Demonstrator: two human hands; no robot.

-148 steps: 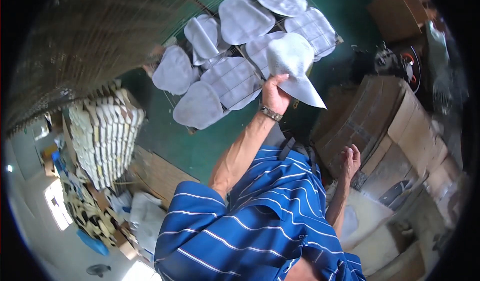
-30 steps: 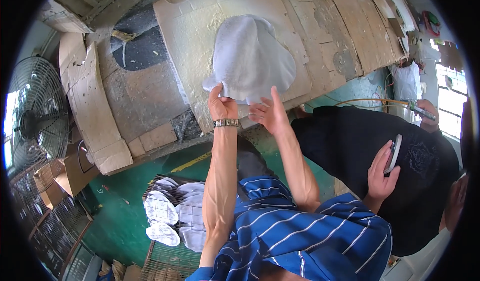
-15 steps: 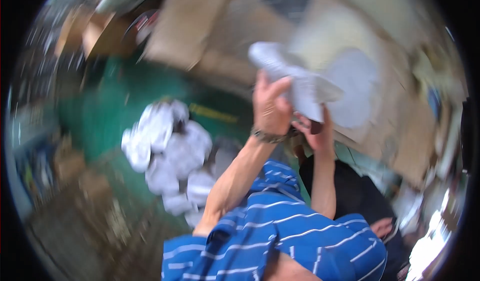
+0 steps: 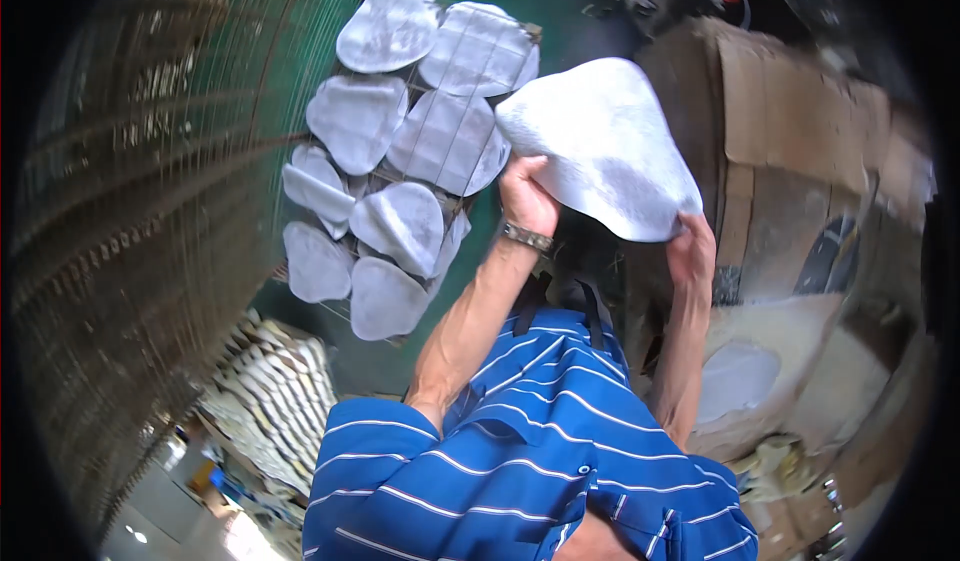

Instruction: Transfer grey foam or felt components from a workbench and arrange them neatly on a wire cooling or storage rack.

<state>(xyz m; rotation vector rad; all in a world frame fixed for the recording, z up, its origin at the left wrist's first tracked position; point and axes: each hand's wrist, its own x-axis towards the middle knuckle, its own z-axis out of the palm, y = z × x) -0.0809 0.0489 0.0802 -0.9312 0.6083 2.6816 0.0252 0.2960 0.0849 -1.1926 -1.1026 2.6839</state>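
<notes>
Between my two hands I hold a flat, rounded whitish sheet (image 4: 610, 141), soft and felt-like, shaped like a wide blunt triangle. My left hand (image 4: 528, 199), with a watch or bracelet on its wrist, grips the sheet's near left edge. At the lower right corner, my right hand (image 4: 692, 249) pinches it between thumb and fingers. Just left of the held sheet, several similar pieces lie spread in rows on a wire rack (image 4: 466, 131). One piece (image 4: 318, 189) there is folded over, while others lie nearly flat.
Tall wire mesh frames (image 4: 190, 141) stand along the left. A stack of cream wavy pieces (image 4: 275, 391) is at lower left. On the right are a worn cardboard box (image 4: 790, 121) and a surface carrying another pale rounded piece (image 4: 738, 379). Dark machinery (image 4: 650, 1) sits at the far side.
The view has swung round from the cardboard-covered surface to the wire rack. The sheet, bunched and tilted before, is now spread flat between my hands, which have moved farther apart.
</notes>
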